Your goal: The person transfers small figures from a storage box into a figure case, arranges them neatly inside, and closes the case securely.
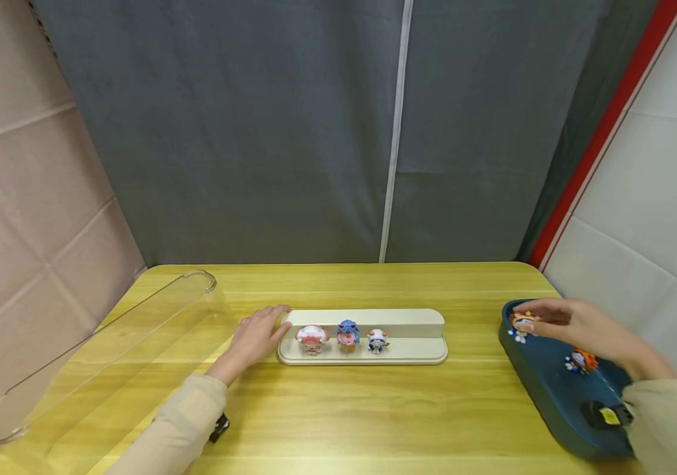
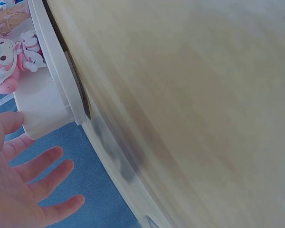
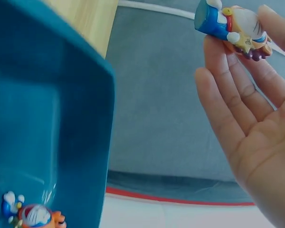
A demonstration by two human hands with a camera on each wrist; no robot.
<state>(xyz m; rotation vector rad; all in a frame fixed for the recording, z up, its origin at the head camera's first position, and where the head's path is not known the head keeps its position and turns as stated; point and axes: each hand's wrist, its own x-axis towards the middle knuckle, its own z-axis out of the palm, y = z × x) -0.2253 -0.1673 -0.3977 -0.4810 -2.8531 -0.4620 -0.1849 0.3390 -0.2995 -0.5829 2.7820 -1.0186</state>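
Note:
My right hand (image 1: 588, 333) pinches a small cat-like figurine (image 3: 244, 26) with a blue base between thumb and fingers, over the far end of the dark blue tray (image 1: 531, 389). Inside that tray lies another figurine (image 1: 580, 361) with an orange top. At the left end of a cream stepped stand (image 1: 416, 353), my left hand (image 1: 255, 340) has its fingers spread, thumb and forefinger right at the corner. Three figurines line the stand's lower step: a pink-and-white one (image 1: 312, 340), a blue one with a pink lower part (image 1: 348, 335) and a white-and-red one (image 1: 377, 341).
A long clear plastic cover (image 1: 107, 359) lies slanted on the left of the wooden table (image 1: 338, 422). Grey curtain (image 1: 255, 145) hangs behind the far edge. White panels with a red strip (image 1: 612, 125) border the right side, by the tray.

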